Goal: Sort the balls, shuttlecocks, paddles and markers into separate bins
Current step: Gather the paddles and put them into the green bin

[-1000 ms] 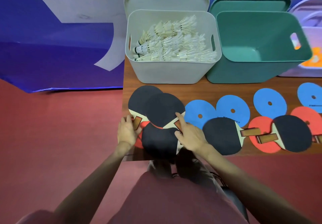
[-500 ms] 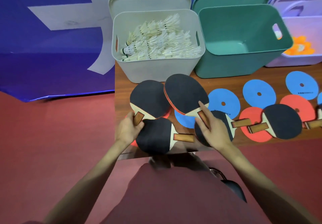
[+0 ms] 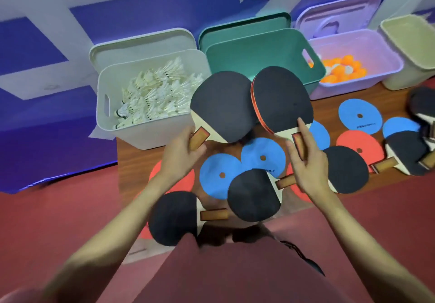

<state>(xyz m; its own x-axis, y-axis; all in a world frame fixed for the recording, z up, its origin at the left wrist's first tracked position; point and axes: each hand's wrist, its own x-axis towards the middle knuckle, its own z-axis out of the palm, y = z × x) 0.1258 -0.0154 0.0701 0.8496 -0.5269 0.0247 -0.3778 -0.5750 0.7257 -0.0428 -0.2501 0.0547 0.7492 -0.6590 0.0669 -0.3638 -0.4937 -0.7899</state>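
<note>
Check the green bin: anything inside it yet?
The green bin shows only bare inner wall where visible. The two paddles held by the left hand and right hand cover its front and floor, so paddles lower down can't be ruled out.

Blue-and-white wall [image 3: 146,15], red floor [image 3: 58,220], wooden table [image 3: 329,93].

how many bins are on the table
4, in a row at the back: white bin with shuttlecocks, teal bin, purple bin with balls, beige bin at the right edge, partly cut off.
</note>
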